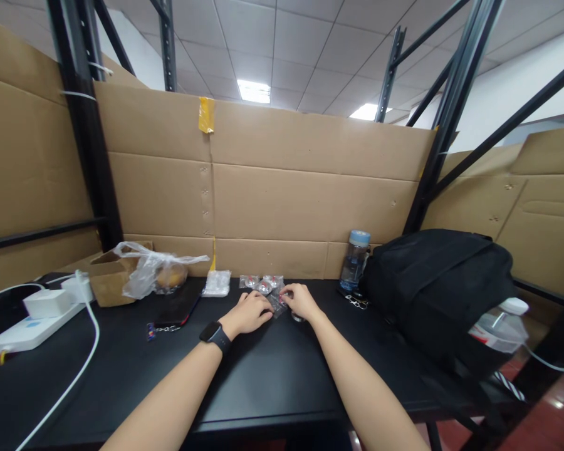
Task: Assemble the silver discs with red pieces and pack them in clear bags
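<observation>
My left hand (250, 313), with a dark watch (215, 336) on its wrist, rests on the black tabletop, its fingers curled at the edge of a small clear plastic packet (277, 305). Across from it, my right hand (301, 302) is closed in a pinch at the packet's other side. A tiny pink-red bit shows by its fingertips, too small to name. Partly under the right hand lies a small silvery round thing (297, 318). Just beyond both hands sit several clear packets (264, 285) with round shiny contents and red marks.
At left are a white power strip (32, 332) with a cable, a cardboard box (108, 279), a tied plastic bag (162, 275), a black phone-like slab (181, 304) and a white packet (217, 284). A water bottle (354, 262), keys (356, 302) and a black backpack (432, 288) stand right. Cardboard (305, 200) walls the back.
</observation>
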`<state>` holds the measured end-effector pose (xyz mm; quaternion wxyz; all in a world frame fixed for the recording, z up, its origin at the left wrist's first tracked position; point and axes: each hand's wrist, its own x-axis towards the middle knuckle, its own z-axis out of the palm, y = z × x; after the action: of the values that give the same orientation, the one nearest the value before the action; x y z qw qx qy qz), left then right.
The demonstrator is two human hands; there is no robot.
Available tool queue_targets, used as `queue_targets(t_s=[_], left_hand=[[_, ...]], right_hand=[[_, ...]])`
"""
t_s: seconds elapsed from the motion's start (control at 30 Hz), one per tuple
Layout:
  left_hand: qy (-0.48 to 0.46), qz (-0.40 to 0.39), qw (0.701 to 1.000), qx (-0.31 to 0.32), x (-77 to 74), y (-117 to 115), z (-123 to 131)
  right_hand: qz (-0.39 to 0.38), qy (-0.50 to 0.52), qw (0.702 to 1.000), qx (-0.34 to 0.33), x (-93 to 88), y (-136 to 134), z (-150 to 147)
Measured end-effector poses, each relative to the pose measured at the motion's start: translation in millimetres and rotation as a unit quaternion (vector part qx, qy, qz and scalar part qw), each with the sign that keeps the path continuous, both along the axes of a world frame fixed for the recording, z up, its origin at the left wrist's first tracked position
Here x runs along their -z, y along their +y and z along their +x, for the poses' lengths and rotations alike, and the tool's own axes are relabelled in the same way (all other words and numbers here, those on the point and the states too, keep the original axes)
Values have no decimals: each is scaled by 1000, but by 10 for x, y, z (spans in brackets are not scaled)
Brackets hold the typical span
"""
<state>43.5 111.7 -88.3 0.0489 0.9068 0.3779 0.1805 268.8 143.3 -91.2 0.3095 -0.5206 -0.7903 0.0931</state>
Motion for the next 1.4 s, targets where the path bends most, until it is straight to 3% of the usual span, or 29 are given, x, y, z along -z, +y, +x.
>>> queue_targets(t_s=[0.17, 0.43, 0.7, 0.83, 0.97, 1.07, 1.2, 1.4], left_hand=[[-1, -1, 1000, 5, 11, -9, -4], [3, -4, 1000, 17, 33, -11, -3], [-2, 1, 1000, 20, 0, -32, -11], [-107, 37, 994, -2, -89, -46, 6], [-319, 48, 946, -25, -192, -59, 70], [-431, -14, 902, -9, -214, -40, 111], [-474, -100, 874, 22, -179, 10, 105], [-542, -107, 833, 2, -136, 9, 88]], right_hand=[[-3, 75, 995, 64, 3, 56, 112], [-17, 344, 937, -65, 6, 173, 146], [10, 466, 885, -1, -96, 124, 158], [15, 518, 855, -11, -203, 51, 188], [-38, 557, 825, -90, -309, -89, 121], [-100, 526, 829, -165, -344, -198, 43], [-114, 481, 848, -192, -319, -259, -24], [-97, 510, 840, -155, -303, -295, -67]])
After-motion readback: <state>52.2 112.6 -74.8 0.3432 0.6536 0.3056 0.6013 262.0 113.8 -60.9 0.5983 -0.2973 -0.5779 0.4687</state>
